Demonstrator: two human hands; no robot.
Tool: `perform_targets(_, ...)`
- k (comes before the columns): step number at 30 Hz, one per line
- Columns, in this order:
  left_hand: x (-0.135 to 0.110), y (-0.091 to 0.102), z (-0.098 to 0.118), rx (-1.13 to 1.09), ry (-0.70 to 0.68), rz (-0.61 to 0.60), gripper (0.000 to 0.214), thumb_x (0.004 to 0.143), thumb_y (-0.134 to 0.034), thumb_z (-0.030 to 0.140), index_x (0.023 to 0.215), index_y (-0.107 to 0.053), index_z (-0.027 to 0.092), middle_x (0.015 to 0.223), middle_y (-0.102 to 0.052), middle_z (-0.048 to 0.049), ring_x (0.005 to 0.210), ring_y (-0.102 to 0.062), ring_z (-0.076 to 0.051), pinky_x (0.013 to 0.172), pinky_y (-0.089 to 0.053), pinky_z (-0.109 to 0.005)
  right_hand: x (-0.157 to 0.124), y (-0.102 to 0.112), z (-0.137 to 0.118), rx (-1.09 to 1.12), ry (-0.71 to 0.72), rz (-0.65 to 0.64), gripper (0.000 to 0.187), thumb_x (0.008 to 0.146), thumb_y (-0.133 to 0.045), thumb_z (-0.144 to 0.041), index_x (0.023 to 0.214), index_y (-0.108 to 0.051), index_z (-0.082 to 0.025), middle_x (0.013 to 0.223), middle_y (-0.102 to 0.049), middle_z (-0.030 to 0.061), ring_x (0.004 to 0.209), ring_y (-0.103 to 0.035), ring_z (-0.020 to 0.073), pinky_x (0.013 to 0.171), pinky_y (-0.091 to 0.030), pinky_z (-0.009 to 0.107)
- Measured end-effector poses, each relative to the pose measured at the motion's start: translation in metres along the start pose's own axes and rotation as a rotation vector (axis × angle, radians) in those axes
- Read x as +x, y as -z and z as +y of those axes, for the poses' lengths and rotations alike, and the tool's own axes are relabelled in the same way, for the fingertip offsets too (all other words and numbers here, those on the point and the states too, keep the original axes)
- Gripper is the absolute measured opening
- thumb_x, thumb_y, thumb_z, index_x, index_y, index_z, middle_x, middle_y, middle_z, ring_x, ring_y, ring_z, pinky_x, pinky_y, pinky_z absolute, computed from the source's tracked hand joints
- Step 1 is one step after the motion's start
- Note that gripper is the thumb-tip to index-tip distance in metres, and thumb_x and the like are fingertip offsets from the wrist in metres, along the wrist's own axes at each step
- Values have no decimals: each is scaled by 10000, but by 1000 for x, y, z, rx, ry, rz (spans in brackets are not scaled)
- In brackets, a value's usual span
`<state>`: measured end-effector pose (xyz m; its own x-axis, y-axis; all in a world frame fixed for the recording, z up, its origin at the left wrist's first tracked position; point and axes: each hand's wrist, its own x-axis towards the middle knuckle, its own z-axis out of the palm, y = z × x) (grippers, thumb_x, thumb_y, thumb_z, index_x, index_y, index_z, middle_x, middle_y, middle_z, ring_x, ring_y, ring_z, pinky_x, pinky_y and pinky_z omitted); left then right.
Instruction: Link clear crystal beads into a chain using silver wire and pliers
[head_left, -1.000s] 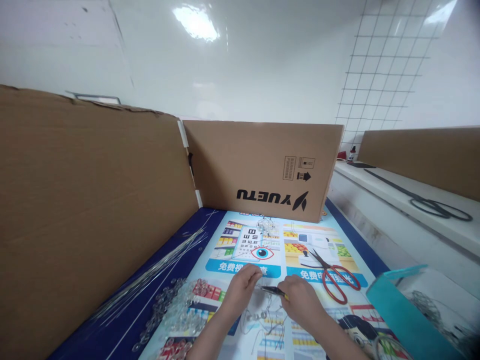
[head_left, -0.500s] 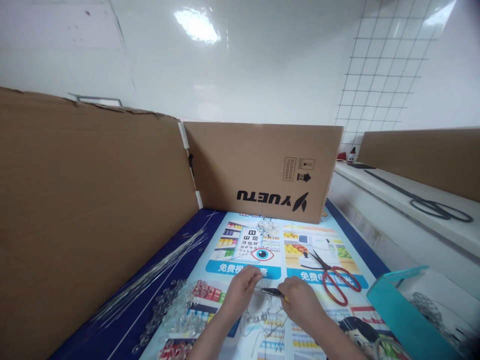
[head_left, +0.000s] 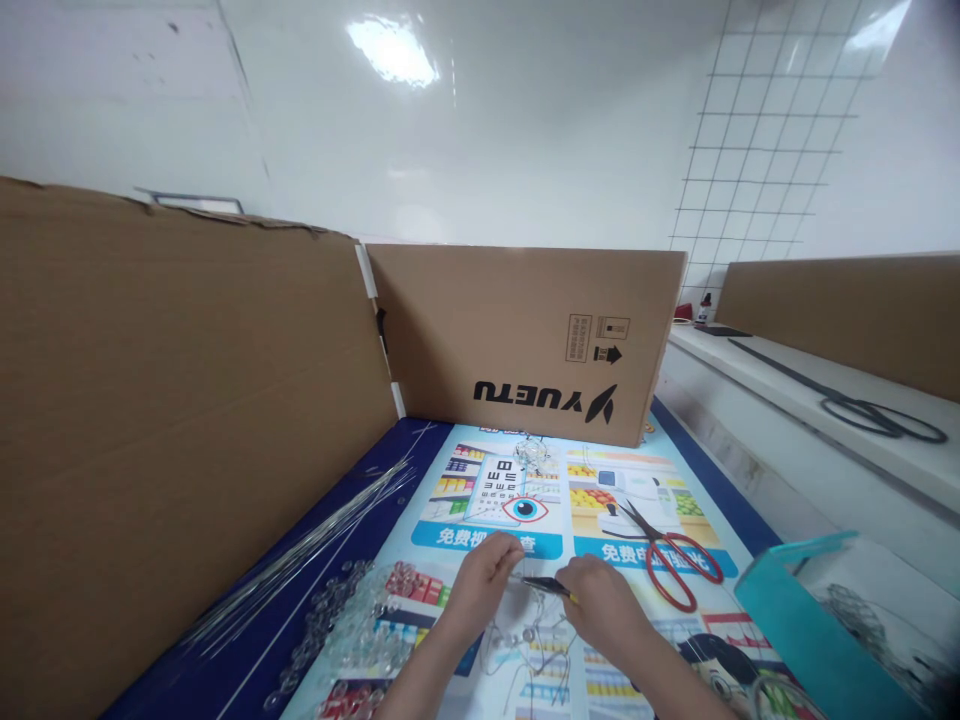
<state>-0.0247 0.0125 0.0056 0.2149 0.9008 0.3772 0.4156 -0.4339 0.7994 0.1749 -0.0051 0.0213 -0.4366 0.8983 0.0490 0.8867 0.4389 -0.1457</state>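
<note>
My left hand (head_left: 480,580) is closed in a pinch on a thin wire strung with clear beads (head_left: 517,634), which hangs down onto the printed mat (head_left: 637,480). My right hand (head_left: 604,600) is closed on small dark pliers (head_left: 546,584) whose tip points left and meets the wire at my left fingertips. Both hands hover just above the mat near its front.
Loose clear beads (head_left: 352,625) lie left of my hands, beside a bundle of straight wires (head_left: 300,555). Red-handled scissors (head_left: 667,560) lie to the right. A teal box (head_left: 817,640) stands at the right front. Cardboard walls (head_left: 187,420) close off the left and back.
</note>
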Motion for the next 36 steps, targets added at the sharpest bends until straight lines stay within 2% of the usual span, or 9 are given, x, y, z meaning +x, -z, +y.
perform_targets(11,0,0,4,-22,10,-15,225,883,-408,287,740,-553,191,725,-546,-12,698,-505,-163,655,-386,-255,1,1,-1,-12,-23,-24,143,756,-460,-135,779,-586,-200,809,-597,30,826,-532,183,645,-319,255)
perform_targets(17,0,-2,0,-30,30,-12,219,881,-401,286,736,-534,192,722,-535,-9,686,-492,-158,644,-382,-251,1,4,-2,0,-35,-31,139,757,-465,-143,782,-589,-203,817,-596,29,829,-529,180,640,-317,249)
perform_targets(22,-1,-5,-6,-41,45,-23,222,879,-399,266,706,-514,189,699,-523,1,656,-481,-148,612,-367,-239,2,5,3,36,-41,-46,162,810,-440,-201,788,-600,-205,808,-594,24,803,-539,163,613,-314,230)
perform_targets(36,-1,-3,-4,-50,28,-57,218,877,-416,287,766,-576,189,752,-578,-26,736,-511,-176,686,-390,-271,0,9,10,-3,53,-40,128,768,-479,-148,770,-598,-196,787,-584,25,808,-515,172,667,-320,250)
